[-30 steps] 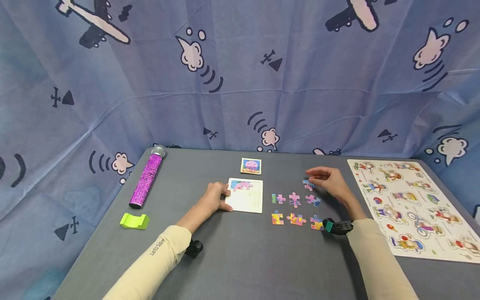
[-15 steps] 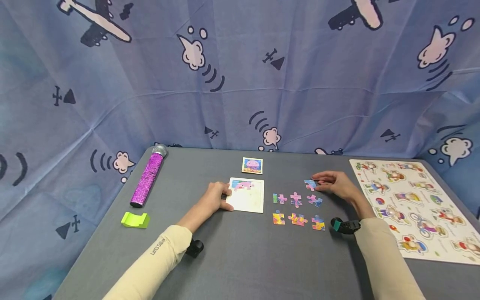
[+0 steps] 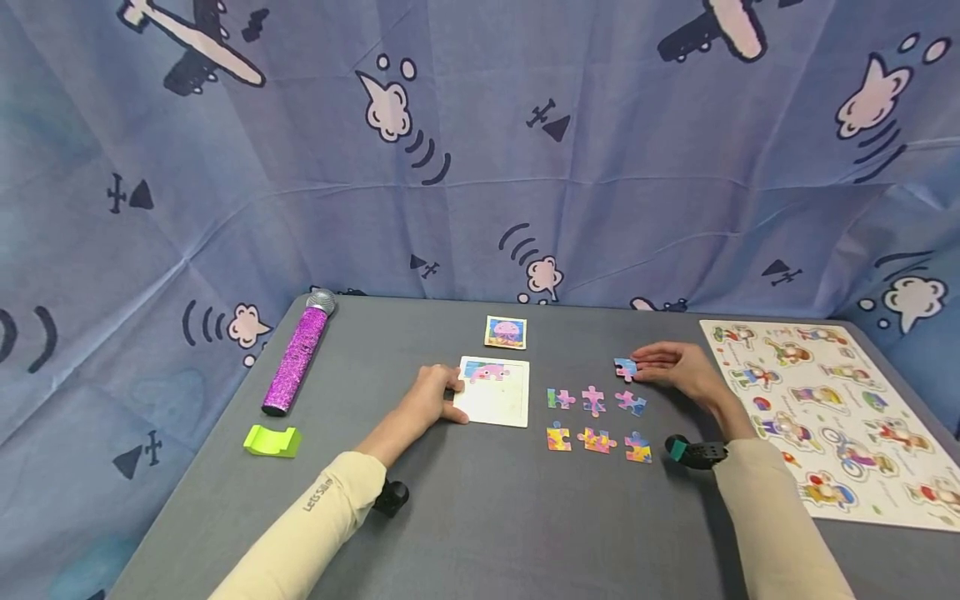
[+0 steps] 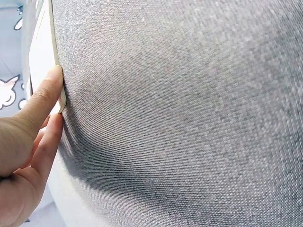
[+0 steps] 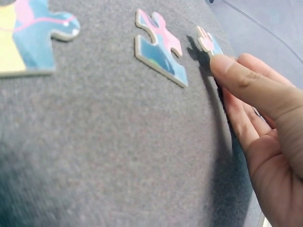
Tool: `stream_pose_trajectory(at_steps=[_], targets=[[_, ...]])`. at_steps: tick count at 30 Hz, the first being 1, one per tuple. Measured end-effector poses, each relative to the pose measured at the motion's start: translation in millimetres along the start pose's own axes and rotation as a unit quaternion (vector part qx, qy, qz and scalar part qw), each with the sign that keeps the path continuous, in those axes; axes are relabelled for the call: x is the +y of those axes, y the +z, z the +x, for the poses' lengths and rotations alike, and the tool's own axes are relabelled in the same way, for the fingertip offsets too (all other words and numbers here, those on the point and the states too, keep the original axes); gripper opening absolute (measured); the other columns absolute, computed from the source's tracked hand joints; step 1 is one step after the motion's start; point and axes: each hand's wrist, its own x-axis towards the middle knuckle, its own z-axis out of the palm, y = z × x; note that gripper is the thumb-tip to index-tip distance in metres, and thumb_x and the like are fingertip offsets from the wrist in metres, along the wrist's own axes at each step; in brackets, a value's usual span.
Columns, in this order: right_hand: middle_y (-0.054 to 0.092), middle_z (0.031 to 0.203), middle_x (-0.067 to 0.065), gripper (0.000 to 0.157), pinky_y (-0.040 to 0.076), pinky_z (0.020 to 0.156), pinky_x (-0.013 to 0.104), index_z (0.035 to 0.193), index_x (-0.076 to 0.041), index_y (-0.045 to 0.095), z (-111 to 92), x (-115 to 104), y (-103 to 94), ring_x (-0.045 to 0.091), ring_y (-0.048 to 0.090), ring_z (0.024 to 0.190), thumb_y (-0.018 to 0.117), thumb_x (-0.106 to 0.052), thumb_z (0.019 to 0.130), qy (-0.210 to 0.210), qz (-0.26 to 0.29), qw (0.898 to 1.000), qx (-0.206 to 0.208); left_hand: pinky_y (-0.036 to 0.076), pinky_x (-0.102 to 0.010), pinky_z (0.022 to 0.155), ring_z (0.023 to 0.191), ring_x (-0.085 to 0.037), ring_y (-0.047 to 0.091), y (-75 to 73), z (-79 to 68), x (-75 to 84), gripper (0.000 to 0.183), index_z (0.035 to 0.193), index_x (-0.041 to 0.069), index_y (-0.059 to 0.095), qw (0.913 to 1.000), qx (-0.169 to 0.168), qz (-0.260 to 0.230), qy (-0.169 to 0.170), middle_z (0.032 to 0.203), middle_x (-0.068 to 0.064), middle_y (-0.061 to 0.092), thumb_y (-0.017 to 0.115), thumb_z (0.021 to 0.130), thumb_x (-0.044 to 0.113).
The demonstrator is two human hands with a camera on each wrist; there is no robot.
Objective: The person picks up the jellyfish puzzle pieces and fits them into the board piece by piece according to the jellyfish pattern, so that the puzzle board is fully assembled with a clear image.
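Observation:
My left hand (image 3: 431, 396) grips the lower left corner of a white square puzzle tray (image 3: 498, 408), thumb and fingers at its edge in the left wrist view. Joined pieces (image 3: 486, 371) with a pink figure on blue lie along the tray's top left. With thumb and fingers, my right hand (image 3: 678, 371) pinches a blue-and-pink puzzle piece (image 3: 625, 368); in the right wrist view it sits tilted above the table, casting a shadow. Below it lie two rows of loose pieces, among them a pink-and-blue one (image 5: 161, 49) and a yellow one (image 3: 638, 447).
Behind the tray lies a small picture card (image 3: 506, 332). A large board with cartoon figures (image 3: 817, 433) covers the table's right side. At the left are a purple glittery microphone (image 3: 300, 358) and a lime-green curved block (image 3: 272, 442). A patterned blue curtain (image 3: 465, 150) hangs behind.
My right hand has moved slightly right, drawing the blue-and-pink puzzle piece away from the row below; the piece has turned a little. My left hand stays at the tray.

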Motion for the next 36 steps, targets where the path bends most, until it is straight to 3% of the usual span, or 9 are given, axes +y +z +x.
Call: stream_pose_trajectory(at_steps=[2,9,20,30,36], targets=[[0.069,0.107,0.017,0.039,0.053,0.073,0.021,0.116,0.018,0.056,-1.0,0.5,-0.8,0.004,0.066,0.085,0.070,0.002,0.084,0.007,0.000,1.000,0.001,0.037,-0.031,0.069,0.114,-0.036,0.057,-0.2,-0.4,0.0,0.056,0.063,0.003,0.035,1.0000,0.000,0.001,0.005,0.115,-0.028,0.062,0.091,0.057,0.006],[0.070,0.105,0.016,0.044,0.052,0.073,0.020,0.114,0.015,0.059,-5.4,1.2,-2.5,0.001,0.065,0.085,0.077,-0.007,0.080,0.018,-0.021,1.000,0.002,0.035,-0.030,0.067,0.113,-0.038,0.057,-0.2,-2.4,0.6,0.059,0.063,0.005,0.032,0.9999,0.003,0.002,0.016,0.115,-0.029,0.062,0.090,0.058,0.006],[0.068,0.105,0.021,0.044,0.052,0.073,0.020,0.111,0.016,0.060,-8.2,-4.5,-0.6,0.003,0.066,0.085,0.078,-0.006,0.078,0.014,-0.013,1.000,-0.006,0.035,-0.030,0.067,0.112,-0.040,0.056,-0.2,-3.0,0.3,0.057,0.062,0.004,0.034,0.9998,-0.001,0.008,0.020,0.114,-0.030,0.061,0.090,0.058,0.005],[0.071,0.098,0.013,0.043,0.052,0.071,0.021,0.108,0.014,0.062,-5.5,-11.1,7.2,0.005,0.067,0.082,0.081,-0.007,0.075,0.008,-0.009,1.000,-0.006,0.030,-0.028,0.065,0.112,-0.040,0.056,-0.6,-1.2,-1.7,0.060,0.062,0.005,0.030,0.9994,-0.002,0.003,0.034,0.109,-0.029,0.062,0.090,0.059,0.006],[0.073,0.089,0.007,0.037,0.053,0.067,0.022,0.102,0.017,0.062,-2.9,-14.1,18.3,0.008,0.068,0.077,0.080,0.000,0.074,-0.024,0.020,0.999,-0.019,0.040,-0.029,0.069,0.110,-0.040,0.057,0.0,-1.6,-1.0,0.053,0.061,0.002,0.038,0.9996,0.001,0.006,0.026,0.114,-0.029,0.062,0.090,0.059,0.006]])
